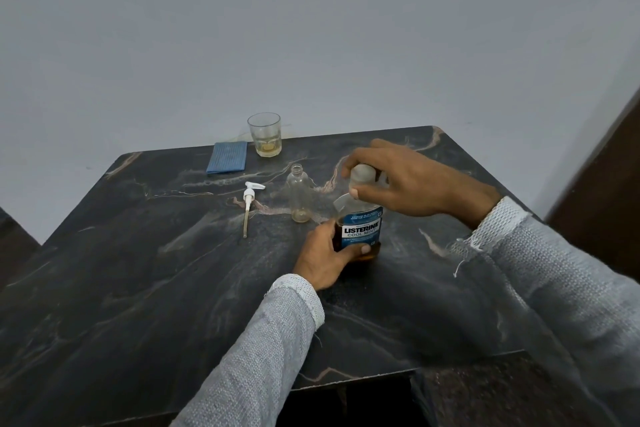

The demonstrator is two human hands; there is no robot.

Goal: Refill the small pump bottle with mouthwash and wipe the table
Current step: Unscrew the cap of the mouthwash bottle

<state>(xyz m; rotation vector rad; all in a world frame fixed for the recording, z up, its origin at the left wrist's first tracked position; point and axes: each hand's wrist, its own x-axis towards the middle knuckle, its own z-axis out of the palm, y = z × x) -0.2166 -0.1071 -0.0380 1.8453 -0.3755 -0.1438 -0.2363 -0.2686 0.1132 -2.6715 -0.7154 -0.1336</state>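
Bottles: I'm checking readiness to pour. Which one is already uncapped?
The small clear bottle; its neck is open, while the mouthwash bottle has its cap on.

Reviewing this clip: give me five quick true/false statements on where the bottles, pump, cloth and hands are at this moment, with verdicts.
1. The left hand grips the mouthwash bottle low on its body. True.
2. The right hand is on the cloth. False: it is on the bottle's cap; the cloth lies folded and untouched at the far edge.
3. The pump is screwed onto the small bottle. False: it lies on the table beside it.
4. The small bottle stands upright with its neck open. True.
5. The glass lies on its side. False: it stands upright near the cloth.
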